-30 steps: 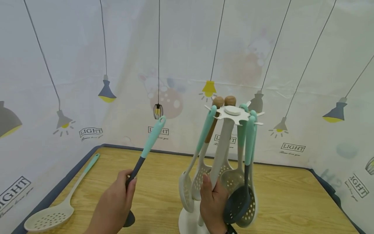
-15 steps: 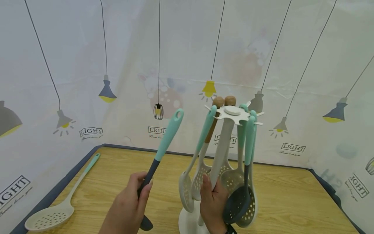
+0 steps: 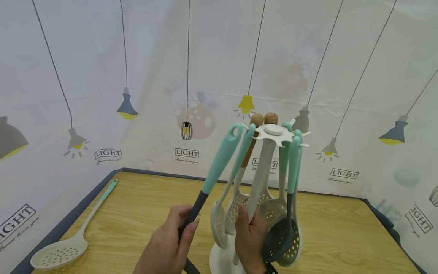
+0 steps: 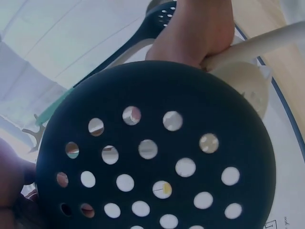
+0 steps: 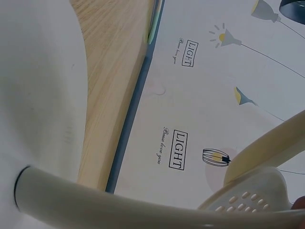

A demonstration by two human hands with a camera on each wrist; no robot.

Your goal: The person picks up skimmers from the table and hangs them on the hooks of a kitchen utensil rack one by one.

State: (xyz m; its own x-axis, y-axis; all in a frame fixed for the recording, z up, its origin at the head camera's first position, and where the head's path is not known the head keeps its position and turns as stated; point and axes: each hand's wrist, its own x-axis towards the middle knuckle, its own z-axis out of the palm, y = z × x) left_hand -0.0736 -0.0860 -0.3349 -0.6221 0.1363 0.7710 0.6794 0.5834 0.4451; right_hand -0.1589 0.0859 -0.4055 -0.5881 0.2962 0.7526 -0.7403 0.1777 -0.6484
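Observation:
My left hand (image 3: 165, 241) grips the dark shaft of a skimmer (image 3: 220, 165), its mint handle slanting up and right. The skimmer's dark perforated head fills much of the left wrist view. To the right, my right hand (image 3: 251, 236) holds the pale pole of a white utensil stand (image 3: 274, 131). Several utensils hang from its notched top, among them a dark perforated ladle (image 3: 278, 238), a pale perforated spoon (image 3: 219, 224) and wooden-handled pieces. In the head view, the held skimmer's looped end appears just left of the hanging mint handles. Whether it touches them, I cannot tell.
A pale skimmer with a mint handle (image 3: 59, 253) lies on the wooden table (image 3: 342, 236) at the left. The stand's round white base (image 5: 43, 95) shows in the right wrist view. A lamp-printed sheet (image 3: 212, 57) surrounds the table behind its dark edge.
My left hand has carried the skimmer rightward and its handle end higher, from well left of the stand to close beside the hanging handles. The right hand keeps its hold on the pole.

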